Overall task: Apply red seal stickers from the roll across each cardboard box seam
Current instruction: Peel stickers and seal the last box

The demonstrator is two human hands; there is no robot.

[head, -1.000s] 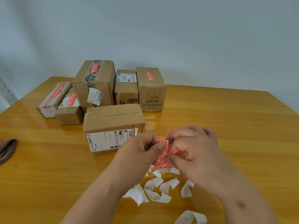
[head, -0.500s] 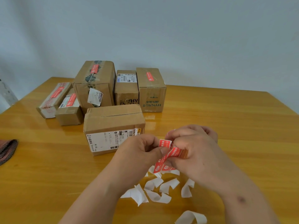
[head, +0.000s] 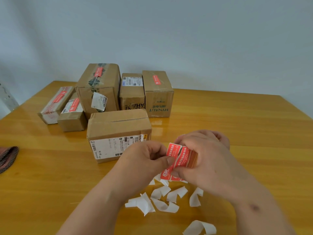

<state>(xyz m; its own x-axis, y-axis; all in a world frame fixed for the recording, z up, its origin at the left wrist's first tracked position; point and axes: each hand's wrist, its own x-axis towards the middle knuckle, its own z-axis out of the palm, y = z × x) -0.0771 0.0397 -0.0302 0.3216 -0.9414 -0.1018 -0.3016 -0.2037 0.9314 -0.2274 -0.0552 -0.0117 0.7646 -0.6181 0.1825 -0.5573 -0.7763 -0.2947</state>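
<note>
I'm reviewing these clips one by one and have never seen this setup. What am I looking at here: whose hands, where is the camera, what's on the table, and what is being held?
There is no machine here. A person wears one wide-angle camera on the head, looking forward and down, so the view is their own. The left hand and the right hand together hold a roll of red seal stickers, apparently peeling one off. On the wooden table stand six cardboard boxes. The nearest box has no red sticker on its top seam. Four boxes behind it do, for example the tall box; the one with a barcode label on top shows none. Curled white backing scraps lie under the hands. A dark striped thing at the left edge is cut off; I cannot tell what it is.
</note>
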